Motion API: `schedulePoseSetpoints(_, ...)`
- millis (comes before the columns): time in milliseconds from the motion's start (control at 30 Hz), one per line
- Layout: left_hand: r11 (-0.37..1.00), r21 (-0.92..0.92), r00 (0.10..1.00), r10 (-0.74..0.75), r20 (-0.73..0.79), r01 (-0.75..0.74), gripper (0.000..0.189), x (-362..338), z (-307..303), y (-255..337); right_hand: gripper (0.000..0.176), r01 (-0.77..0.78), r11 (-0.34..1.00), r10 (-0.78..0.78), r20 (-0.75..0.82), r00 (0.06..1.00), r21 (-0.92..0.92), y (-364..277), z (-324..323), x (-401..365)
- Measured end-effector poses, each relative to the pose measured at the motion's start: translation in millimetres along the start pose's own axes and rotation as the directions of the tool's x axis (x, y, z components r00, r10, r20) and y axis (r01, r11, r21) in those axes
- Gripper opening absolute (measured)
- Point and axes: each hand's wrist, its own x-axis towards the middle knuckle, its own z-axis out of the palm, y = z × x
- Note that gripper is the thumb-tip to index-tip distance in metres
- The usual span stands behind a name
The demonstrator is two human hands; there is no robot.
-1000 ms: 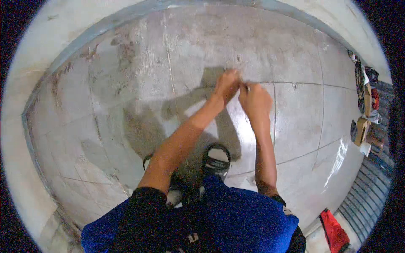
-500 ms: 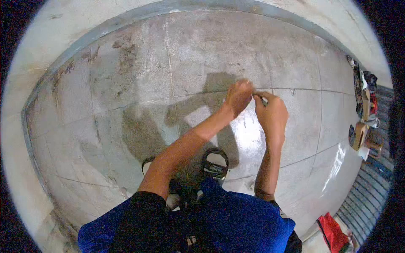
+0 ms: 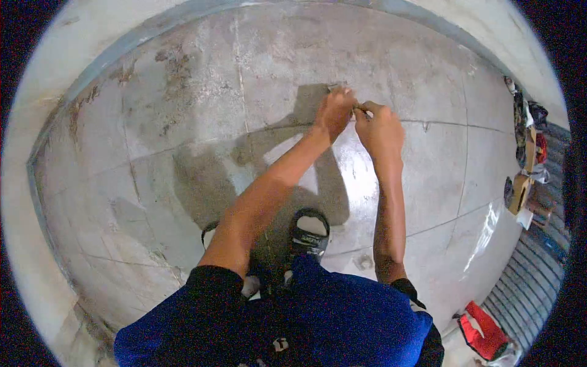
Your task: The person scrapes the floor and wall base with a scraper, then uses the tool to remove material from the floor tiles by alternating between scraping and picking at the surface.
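Out in front of me, above the floor, my two hands meet close together. My left hand (image 3: 335, 112) is closed, its back turned up and its fingertips slightly blurred. Just to its right, my right hand (image 3: 380, 129) is closed too, with thumb and forefinger pinched. A thin dark thing (image 3: 362, 109) shows between the hands at the right fingertips; it is too small to name. Whatever the left fingers grip is hidden behind the hand.
Beneath the hands lies the stained grey tiled floor (image 3: 416, 177). My sandalled foot (image 3: 310, 229) stands below. Along the right wall are a cardboard box (image 3: 521, 193) and assorted clutter. Near the ridged metal shutter (image 3: 526, 275) lies a red item (image 3: 486, 330).
Both hands have moved a little up and left in the view, still close together and closed. The view itself has shifted slightly, and more of the red item shows.
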Motion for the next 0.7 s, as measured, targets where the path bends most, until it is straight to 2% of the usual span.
schedulePoseSetpoints(67, 1.000, 0.018, 0.983, 0.011, 0.184, -0.015, 0.017, -3, -11, 12, 0.025, -0.011, 1.000, 0.011, 0.005, 1.000, -0.023, 1, -14, -3)
schedulePoseSetpoints(100, 0.997, -0.069, 0.987, -0.022, 0.158, 0.033, 0.014, -18, -21, 21, 0.027, -0.098, 0.993, 0.106, 0.142, 0.984, -0.065, -1, -21, -9)
schedulePoseSetpoints(133, 0.998, -0.023, 0.997, 0.054, -0.056, -0.055, 0.013, -21, -6, 12, 0.027, -0.081, 0.995, 0.088, 0.126, 0.988, -0.058, -2, -17, -7)
schedulePoseSetpoints(167, 0.991, 0.038, 0.956, 0.134, -0.260, -0.128, 0.013, -27, 14, 1, 0.027, -0.065, 0.996, 0.070, 0.116, 0.991, -0.054, -2, -10, -8)
schedulePoseSetpoints(200, 0.976, 0.111, 0.868, 0.217, -0.446, -0.187, 0.012, -27, 30, -8, 0.026, -0.049, 0.997, 0.054, 0.105, 0.993, -0.051, 0, 0, -10)
schedulePoseSetpoints(233, 0.988, 0.106, 0.953, 0.137, -0.268, -0.112, 0.013, -19, 29, -9, 0.026, -0.058, 0.996, 0.062, 0.049, 0.997, -0.070, 0, 11, 0)
schedulePoseSetpoints(267, 0.991, 0.131, 0.996, 0.051, -0.079, -0.041, 0.013, -10, 27, -10, 0.025, -0.033, 0.998, 0.035, 0.037, 0.999, -0.058, 5, 12, 1)
schedulePoseSetpoints(333, 0.994, 0.049, 0.995, 0.102, -0.015, -0.101, 0.013, 10, 4, -13, 0.025, 0.035, 0.999, -0.035, -0.028, 0.999, -0.020, -4, -4, 14)
schedulePoseSetpoints(367, 0.998, -0.060, 1.000, 0.005, 0.004, -0.005, 0.011, -4, 4, 0, 0.024, -0.003, 0.993, 0.010, 0.058, 0.998, -0.118, -7, -17, 6)
schedulePoseSetpoints(400, 0.988, -0.089, 0.982, 0.108, -0.152, -0.122, 0.010, -19, 4, 5, 0.024, -0.010, 0.996, 0.015, 0.063, 0.998, -0.088, -7, -16, 0)
schedulePoseSetpoints(467, 0.986, -0.168, 0.979, -0.010, -0.202, -0.025, 0.010, -25, 9, -1, 0.022, -0.022, 0.999, 0.026, 0.091, 0.996, -0.038, -5, -3, -10)
schedulePoseSetpoints(567, 0.943, -0.331, 0.976, -0.043, -0.216, -0.031, 0.018, 0, -28, -17, 0.022, 0.087, 0.995, -0.087, 0.009, 0.996, 0.047, 0, 17, 10)
schedulePoseSetpoints(600, 0.954, -0.295, 0.994, -0.076, -0.077, 0.050, 0.021, 12, -42, -15, 0.022, 0.141, 0.986, -0.136, -0.056, 0.989, 0.088, 3, 15, 20)
schedulePoseSetpoints(633, 0.962, -0.243, 0.992, -0.115, 0.061, 0.126, 0.024, 22, -54, -16, 0.023, 0.164, 0.986, -0.163, -0.037, 0.986, 0.037, 13, 6, 21)
schedulePoseSetpoints(667, 0.962, -0.176, 0.963, -0.170, 0.207, 0.207, 0.028, 22, -65, -18, 0.023, 0.158, 0.987, -0.155, -0.067, 0.986, 0.042, 27, -2, 17)
schedulePoseSetpoints(700, 0.999, -0.011, 0.995, -0.047, 0.090, 0.049, 0.045, 4, -68, -30, 0.023, 0.153, 0.987, -0.148, -0.091, 0.985, 0.053, 45, -11, 12)
